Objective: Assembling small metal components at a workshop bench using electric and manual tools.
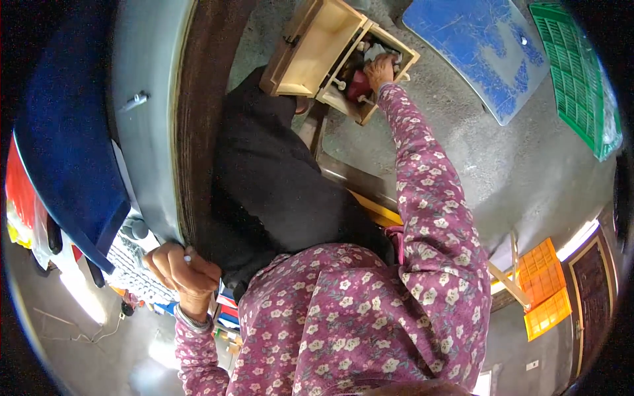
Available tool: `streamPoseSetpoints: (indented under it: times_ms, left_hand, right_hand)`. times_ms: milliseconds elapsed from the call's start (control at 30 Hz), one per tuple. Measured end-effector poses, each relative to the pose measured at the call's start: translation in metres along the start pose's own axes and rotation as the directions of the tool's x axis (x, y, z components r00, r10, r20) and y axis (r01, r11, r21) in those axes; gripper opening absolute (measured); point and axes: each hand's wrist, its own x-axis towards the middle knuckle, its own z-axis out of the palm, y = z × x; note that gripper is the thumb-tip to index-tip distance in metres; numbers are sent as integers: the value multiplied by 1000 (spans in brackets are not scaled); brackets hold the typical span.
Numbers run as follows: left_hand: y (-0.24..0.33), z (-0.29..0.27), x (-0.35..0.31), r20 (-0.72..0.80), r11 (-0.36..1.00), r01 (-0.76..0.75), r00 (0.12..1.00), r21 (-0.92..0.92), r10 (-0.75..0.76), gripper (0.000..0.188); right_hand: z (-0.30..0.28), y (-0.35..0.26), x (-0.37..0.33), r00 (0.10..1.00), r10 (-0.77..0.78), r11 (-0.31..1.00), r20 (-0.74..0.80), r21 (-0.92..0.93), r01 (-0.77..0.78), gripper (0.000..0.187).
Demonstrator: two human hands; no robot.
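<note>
A hinged wooden box (pixel 365 113) stands low at the far side, its lid (pixel 323 46) swung up to the left. My right hand (pixel 381 70) reaches down into it, fingers bent together among the contents; what they grip is hidden. Beside those fingers lies a dark red rounded thing (pixel 358 86), with small pale knob-like pieces around it. My left hand (pixel 185 274) rests by the near end of the table edge, fingers curled in. A tiny pale spot shows at its fingers, too small to name.
The grey tabletop (pixel 148 66) with a dark wooden edge runs along my left, carrying a small silvery item (pixel 135 100). A worn blue board (pixel 475 49) and a green plastic crate (pixel 573 72) are at the far right. Orange crates (pixel 541 284) stand right.
</note>
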Motion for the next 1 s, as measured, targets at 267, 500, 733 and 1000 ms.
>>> streamPoseSetpoints:
  times_ms: [267,500,733,1000]
  left_hand:
    - [4,-5,-3,33,998,48,998,33,-49,24]
    - [5,-1,8,27,998,29,999,56,-30,22]
    - [1,4,1,-48,999,13,999,39,-12,12]
    - [4,2,7,-22,997,36,999,62,-35,10]
  right_hand:
    - [-18,17,-2,985,-113,968,-129,208,139,21]
    - [-28,55,-40,851,93,967,-517,249,45,23]
    - [-53,85,-83,776,343,661,-529,723,201,29]
    - [-61,86,-104,954,285,-496,-93,837,230,36]
